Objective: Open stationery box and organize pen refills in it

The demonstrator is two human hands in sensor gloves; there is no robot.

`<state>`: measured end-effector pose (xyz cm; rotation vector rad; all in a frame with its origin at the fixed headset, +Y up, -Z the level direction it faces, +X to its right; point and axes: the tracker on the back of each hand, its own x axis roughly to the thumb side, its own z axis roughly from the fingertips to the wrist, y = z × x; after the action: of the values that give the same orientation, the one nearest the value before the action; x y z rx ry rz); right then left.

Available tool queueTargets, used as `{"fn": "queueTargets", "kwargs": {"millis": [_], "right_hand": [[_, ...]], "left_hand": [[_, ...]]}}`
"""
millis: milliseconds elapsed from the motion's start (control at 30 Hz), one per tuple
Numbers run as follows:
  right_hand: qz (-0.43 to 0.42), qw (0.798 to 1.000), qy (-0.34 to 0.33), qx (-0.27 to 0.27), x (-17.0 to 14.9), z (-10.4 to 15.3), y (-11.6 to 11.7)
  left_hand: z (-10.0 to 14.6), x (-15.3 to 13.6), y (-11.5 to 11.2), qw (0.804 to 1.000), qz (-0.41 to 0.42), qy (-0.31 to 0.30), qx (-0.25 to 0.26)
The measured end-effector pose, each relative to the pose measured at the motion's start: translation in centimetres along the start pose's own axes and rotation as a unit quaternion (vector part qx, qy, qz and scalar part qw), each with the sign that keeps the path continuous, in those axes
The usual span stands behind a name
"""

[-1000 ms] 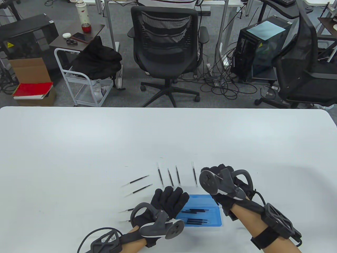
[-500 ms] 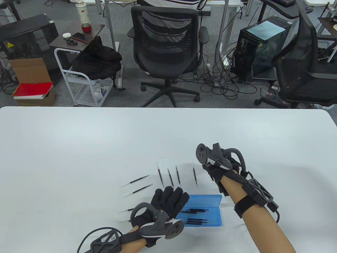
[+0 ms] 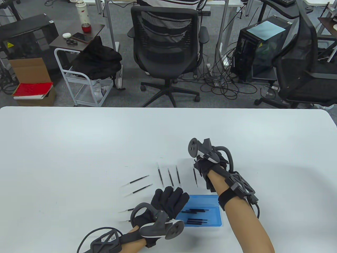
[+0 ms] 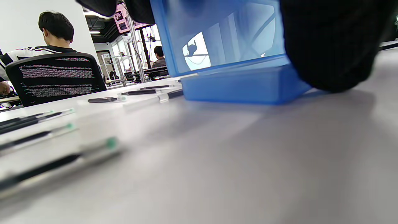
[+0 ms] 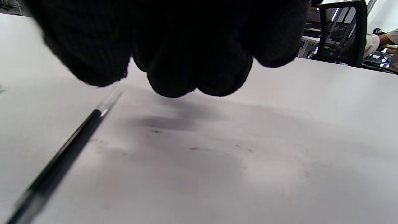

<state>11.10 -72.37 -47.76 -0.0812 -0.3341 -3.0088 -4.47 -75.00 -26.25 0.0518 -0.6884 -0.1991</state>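
My left hand (image 3: pixel 168 201) lies with straight fingers on the left end of the open blue stationery box (image 3: pixel 202 214), holding nothing; several pen refills (image 3: pixel 196 210) lie inside the box. Beyond the box, more loose refills (image 3: pixel 171 178) lie on the white table (image 3: pixel 79 147). My right hand (image 3: pixel 208 168) hangs past the box, fingertips (image 5: pixel 174 77) bunched just above the rightmost refill (image 3: pixel 194 177); I cannot tell whether it pinches anything.
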Motion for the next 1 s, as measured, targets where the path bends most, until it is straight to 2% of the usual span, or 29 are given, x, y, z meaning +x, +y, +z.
{"fn": "queueTargets", "kwargs": {"millis": [367, 733, 1000], "right_hand": [[0.005, 1.000, -0.011, 0.017, 2.0, -0.1, 1.1], [0.049, 0.999, 0.012, -0.019, 3.3, 0.1, 1.6], [0.054, 0.998, 0.034, -0.020, 3.6, 0.4, 1.5]], "left_hand": [[0.0, 0.0, 0.0, 1.000, -0.002, 0.000, 0.000], [0.0, 0.0, 0.0, 1.000, -0.003, 0.000, 0.000], [0.1, 0.1, 0.0, 1.000, -0.004, 0.000, 0.000]]}}
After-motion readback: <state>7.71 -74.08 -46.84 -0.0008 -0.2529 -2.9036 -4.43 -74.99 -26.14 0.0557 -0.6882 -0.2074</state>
